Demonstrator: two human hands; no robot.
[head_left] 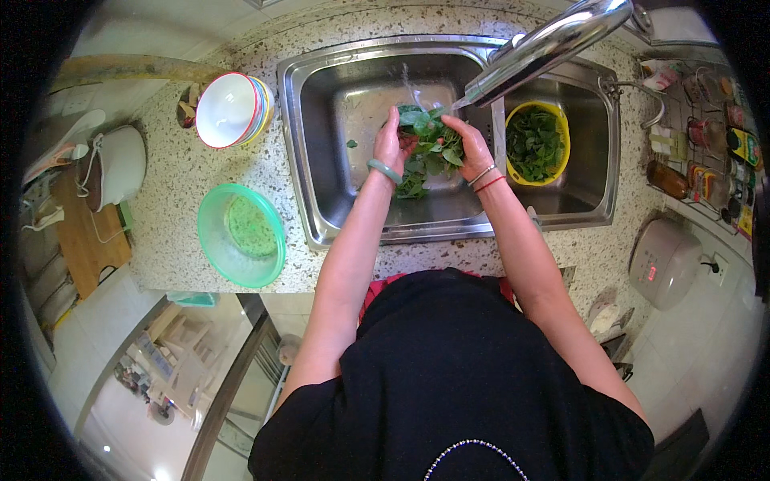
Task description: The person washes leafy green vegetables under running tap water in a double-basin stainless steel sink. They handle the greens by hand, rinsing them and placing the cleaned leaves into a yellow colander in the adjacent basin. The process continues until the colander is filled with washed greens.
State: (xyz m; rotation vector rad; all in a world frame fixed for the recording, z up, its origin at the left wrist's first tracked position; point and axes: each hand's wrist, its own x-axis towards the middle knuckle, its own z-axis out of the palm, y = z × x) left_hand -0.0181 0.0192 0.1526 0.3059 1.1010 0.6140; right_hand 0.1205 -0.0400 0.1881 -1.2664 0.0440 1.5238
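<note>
Over the left basin of the steel sink [321, 144], both my hands cup a bunch of leafy greens [433, 144] between them. My left hand [391, 150], with a green bangle at its wrist, closes on the bunch from the left. From the other side my right hand [472, 147] grips it, its wrist wearing a pale bracelet and a red cord. Water runs from the chrome faucet [545, 52] onto the leaves. More leaves hang below the hands toward the basin floor, and a loose leaf [351, 144] lies left of them.
A yellow basket [567, 144] of greens sits in the right basin. Left of the sink stand stacked bowls [228, 111] and a green plastic basin [215, 240]. A rack of jars [706, 132] and a rice cooker [664, 263] are at the right.
</note>
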